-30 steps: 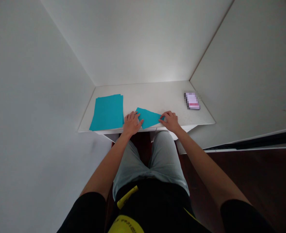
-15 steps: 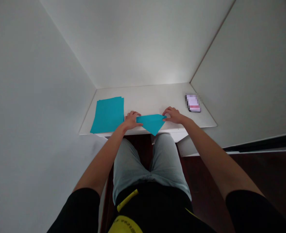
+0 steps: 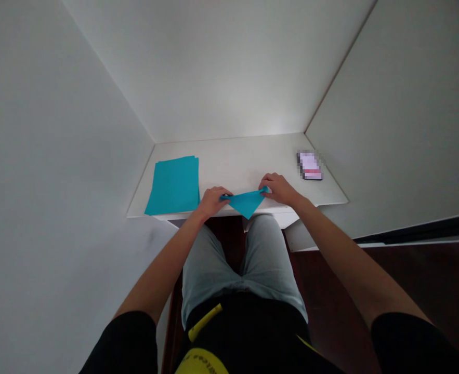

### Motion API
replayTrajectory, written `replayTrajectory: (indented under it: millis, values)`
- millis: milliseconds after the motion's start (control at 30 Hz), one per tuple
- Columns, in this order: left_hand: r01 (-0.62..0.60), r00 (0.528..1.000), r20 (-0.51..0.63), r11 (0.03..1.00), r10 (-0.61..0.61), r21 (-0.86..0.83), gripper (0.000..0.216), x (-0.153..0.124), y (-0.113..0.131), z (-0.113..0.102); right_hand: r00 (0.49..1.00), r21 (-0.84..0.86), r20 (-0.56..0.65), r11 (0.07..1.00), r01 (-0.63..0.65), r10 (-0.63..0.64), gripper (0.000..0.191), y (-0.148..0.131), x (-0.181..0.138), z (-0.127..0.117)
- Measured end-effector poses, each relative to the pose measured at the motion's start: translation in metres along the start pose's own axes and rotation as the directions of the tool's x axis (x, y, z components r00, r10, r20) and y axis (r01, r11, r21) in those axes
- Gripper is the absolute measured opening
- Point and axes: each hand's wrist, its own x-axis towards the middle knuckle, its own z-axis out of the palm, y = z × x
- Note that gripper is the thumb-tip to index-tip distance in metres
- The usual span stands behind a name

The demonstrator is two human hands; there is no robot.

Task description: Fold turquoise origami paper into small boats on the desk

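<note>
A teal paper folded into a triangle [image 3: 246, 202] sits at the front edge of the white desk [image 3: 245, 161], its point hanging over the edge toward my knees. My left hand [image 3: 211, 200] pinches the triangle's left corner with closed fingers. My right hand [image 3: 278, 188] pinches the right corner in the same way. The long top edge of the triangle runs between both hands.
A stack of flat teal sheets [image 3: 173, 184] lies on the left part of the desk. A phone [image 3: 310, 166] rests near the right back corner. White walls close in the desk on the left, back and right. My legs are under the desk front.
The folded paper turned from lying flat on the desk to pointing down over the front edge. Both hands moved to its two upper corners and pinched them.
</note>
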Motion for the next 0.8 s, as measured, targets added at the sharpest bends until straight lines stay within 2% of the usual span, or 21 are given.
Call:
replayTrajectory:
  millis: [67,200,333,433,500,567,633,700,800]
  values:
    - [0.0,0.999,-0.043,0.997,0.004,0.075,0.021,-0.011,0.01,0.005,0.999,-0.084,-0.02,0.996,0.024,-0.026,0.014,-0.014,-0.007,-0.001]
    - [0.021,0.993,-0.122,0.983,0.001,0.184,0.031,-0.032,0.025,0.017,0.998,-0.197,-0.061,0.98,-0.006,-0.007,0.015,-0.029,-0.025,0.003]
    - [-0.015,0.985,-0.164,0.974,0.053,0.225,0.041,-0.05,0.03,0.029,0.999,-0.153,-0.045,0.988,-0.009,0.002,0.02,-0.025,-0.049,0.006]
    - [-0.041,0.978,-0.189,0.97,0.088,0.241,0.047,-0.062,0.029,0.038,0.991,-0.111,-0.111,0.991,-0.081,0.069,0.02,-0.034,-0.059,0.007]
    - [-0.033,0.977,-0.198,0.968,0.084,0.247,0.05,-0.066,0.027,0.042,0.973,-0.061,-0.193,0.989,-0.138,0.124,0.023,-0.054,-0.056,0.012]
    - [-0.016,0.976,-0.206,0.969,0.068,0.246,0.05,-0.067,0.026,0.044,0.967,0.016,-0.226,0.993,-0.119,0.119,0.036,-0.084,-0.044,0.023]
    - [-0.01,0.977,-0.202,0.971,0.06,0.237,0.05,-0.066,0.025,0.044,0.981,0.061,-0.185,0.997,-0.041,0.051,0.053,-0.113,-0.028,0.039]
    - [-0.009,0.98,-0.193,0.975,0.053,0.224,0.051,-0.065,0.025,0.043,0.991,0.098,-0.129,0.995,-0.025,0.037,0.063,-0.131,-0.013,0.056]
    - [-0.002,0.981,-0.192,0.981,0.04,0.194,0.051,-0.064,0.025,0.042,0.994,0.139,-0.083,0.988,-0.061,0.073,0.069,-0.132,-0.007,0.073]
